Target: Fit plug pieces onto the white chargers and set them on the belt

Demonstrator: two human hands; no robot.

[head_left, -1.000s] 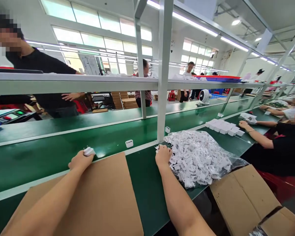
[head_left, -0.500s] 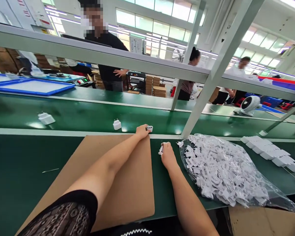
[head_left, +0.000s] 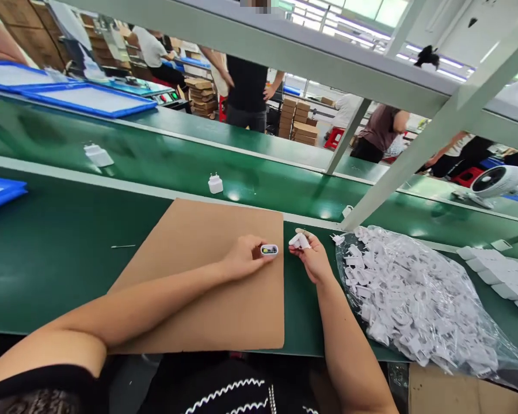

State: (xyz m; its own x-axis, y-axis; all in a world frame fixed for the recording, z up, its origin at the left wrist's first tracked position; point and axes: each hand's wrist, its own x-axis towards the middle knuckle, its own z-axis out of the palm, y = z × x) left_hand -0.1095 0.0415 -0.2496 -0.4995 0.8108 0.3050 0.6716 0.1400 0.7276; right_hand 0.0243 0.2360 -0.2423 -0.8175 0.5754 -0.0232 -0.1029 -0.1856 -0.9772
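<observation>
My left hand (head_left: 244,257) is closed round a white charger housing (head_left: 269,250), above the right part of a brown cardboard sheet (head_left: 190,322). The housing's open end faces me and shows a circuit board inside. Just right of the sheet, my right hand (head_left: 317,260) pinches a small white plastic plug cover (head_left: 300,241); whether it is one piece or two I cannot tell. The two hands are a short gap apart. To the right of my right hand, a clear plastic bag (head_left: 507,351) lies spread with many loose white plug covers (head_left: 418,299).
White chargers with pins (head_left: 216,184) lie on the green belt (head_left: 164,167) beyond the bench edge. Rows of white housings (head_left: 501,270) stand at far right. A slanting metal post (head_left: 414,155) rises behind the bag. A thin metal stick (head_left: 123,246) lies left. Several people are beyond the belt.
My left hand has drawn back from the belt edge with the charger housing, onto the cardboard. My right hand has turned, showing the white plug cover. The camera view has tilted downward.
</observation>
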